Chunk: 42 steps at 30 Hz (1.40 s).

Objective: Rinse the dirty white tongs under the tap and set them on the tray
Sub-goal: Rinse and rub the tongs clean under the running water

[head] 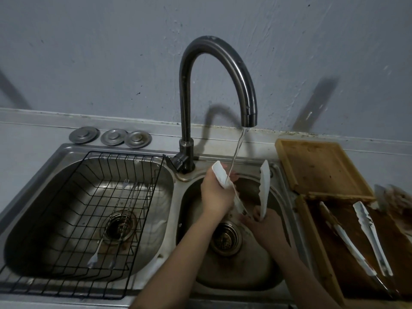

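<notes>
White tongs (pixel 264 186) are held over the right sink basin (pixel 276 197), their two arms spread in a V. My left hand (pixel 215 192) grips the left arm, whose white tip (pixel 219 175) sits in the water stream (pixel 237 150) running from the dark curved tap (pixel 223 70). My right hand (pixel 266 226) holds the tongs low, near the hinge end, with the right arm pointing up. A second pair of white tongs (pixel 367 233), stained, lies on the lower wooden tray (pixel 316 246) at the right.
A black wire rack (pixel 66 219) spans the left basin, with metal utensils (pixel 107 237) lying in it. Three round metal lids (pixel 111 136) sit behind the sink. A second wooden tray (pixel 318 168) rests on the counter at the right. Both basins have drain strainers.
</notes>
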Available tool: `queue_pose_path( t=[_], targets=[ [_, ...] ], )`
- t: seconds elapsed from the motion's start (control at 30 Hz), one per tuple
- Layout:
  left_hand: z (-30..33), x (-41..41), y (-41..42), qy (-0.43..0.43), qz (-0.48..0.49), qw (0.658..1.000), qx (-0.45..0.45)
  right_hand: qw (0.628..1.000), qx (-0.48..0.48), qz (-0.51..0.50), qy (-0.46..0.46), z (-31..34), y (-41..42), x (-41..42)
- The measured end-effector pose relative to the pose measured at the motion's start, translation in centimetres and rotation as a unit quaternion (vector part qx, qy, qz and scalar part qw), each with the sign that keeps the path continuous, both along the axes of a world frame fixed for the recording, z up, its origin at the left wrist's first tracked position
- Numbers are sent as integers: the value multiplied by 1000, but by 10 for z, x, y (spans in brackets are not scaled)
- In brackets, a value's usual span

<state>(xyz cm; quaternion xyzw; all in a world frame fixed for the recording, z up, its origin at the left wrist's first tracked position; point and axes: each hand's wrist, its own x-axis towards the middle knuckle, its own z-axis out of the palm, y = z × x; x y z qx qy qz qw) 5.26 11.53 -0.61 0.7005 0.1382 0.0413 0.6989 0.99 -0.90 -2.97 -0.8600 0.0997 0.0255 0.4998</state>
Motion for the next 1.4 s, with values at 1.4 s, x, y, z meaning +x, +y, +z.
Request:
queue_pose_path(
  t=[1.4],
  targets=[
    [-21,-4,28,74,-147,977,-135,921,208,85,318,29,-12,7]
  ],
)
